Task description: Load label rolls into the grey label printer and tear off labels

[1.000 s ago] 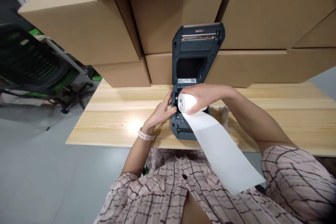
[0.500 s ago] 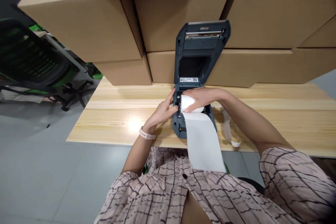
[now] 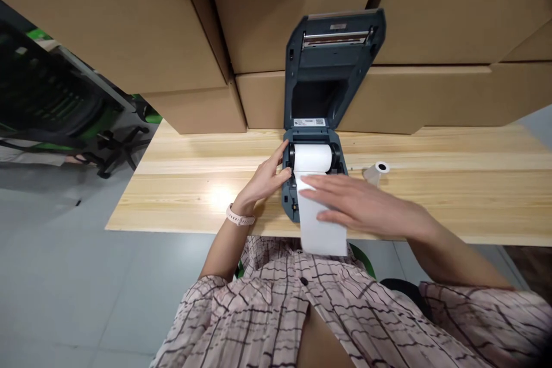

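A dark grey label printer (image 3: 291, 198) stands on the wooden table with its lid (image 3: 336, 69) raised. Inside it, a white paper roll (image 3: 313, 157) lies between two black holders. The roll's loose strip (image 3: 321, 236) runs forward over the printer's front and past the table edge. My left hand (image 3: 268, 179) rests against the printer's left side, thumb and fingers apart. Over the strip lies my right hand (image 3: 362, 201), palm down with fingers stretched out, somewhat blurred; it hides the printer's front right part.
Stacked cardboard boxes (image 3: 435, 95) form a wall behind the printer. On the table (image 3: 431, 172), right of the printer, is a small white roll with a dark core (image 3: 382, 167). An office chair (image 3: 121, 149) is at the left on the floor.
My right hand has left the paper roll and moved forward and right onto the strip. The roll now shows between its holders. The strip hangs less far down. My left hand has hardly moved.
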Motion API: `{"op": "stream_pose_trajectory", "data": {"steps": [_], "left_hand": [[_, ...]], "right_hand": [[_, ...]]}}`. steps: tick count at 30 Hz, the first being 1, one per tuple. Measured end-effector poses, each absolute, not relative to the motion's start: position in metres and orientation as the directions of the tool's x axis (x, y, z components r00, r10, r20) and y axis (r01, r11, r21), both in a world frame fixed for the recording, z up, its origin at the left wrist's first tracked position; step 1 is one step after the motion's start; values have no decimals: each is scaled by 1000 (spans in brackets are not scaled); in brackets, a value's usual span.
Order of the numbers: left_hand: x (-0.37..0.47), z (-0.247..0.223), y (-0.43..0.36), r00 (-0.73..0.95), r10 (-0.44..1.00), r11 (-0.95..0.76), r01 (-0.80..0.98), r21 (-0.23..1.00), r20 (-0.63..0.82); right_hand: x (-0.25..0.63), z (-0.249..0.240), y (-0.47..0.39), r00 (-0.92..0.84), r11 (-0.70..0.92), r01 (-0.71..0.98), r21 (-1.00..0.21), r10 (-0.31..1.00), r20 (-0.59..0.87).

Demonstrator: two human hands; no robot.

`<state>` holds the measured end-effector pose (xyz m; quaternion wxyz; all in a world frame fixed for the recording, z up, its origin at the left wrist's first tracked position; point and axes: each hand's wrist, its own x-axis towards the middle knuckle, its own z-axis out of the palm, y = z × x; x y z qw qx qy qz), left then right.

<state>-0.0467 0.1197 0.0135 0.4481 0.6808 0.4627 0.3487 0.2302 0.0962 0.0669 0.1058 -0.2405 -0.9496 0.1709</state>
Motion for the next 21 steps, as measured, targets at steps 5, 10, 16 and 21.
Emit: {"op": "stream_pose_trajectory", "data": {"steps": [5, 10, 16, 21], "left_hand": [[-47, 14, 119, 336, 936, -208, 288, 935, 104], [-47, 12, 119, 335, 939, -184, 281, 942, 84], [-44, 11, 121, 329, 938, -197, 261, 945, 105], [-39, 20, 114, 366, 930, -133, 258, 957, 31]], "right_hand": [[222, 45, 57, -797, 835, 479, -272, 543, 265], [211, 37, 44, -727, 790, 547, -278, 613, 311], [206, 31, 38, -702, 774, 562, -290, 632, 327], [219, 38, 44, -724, 757, 474, -449, 626, 291]]}}
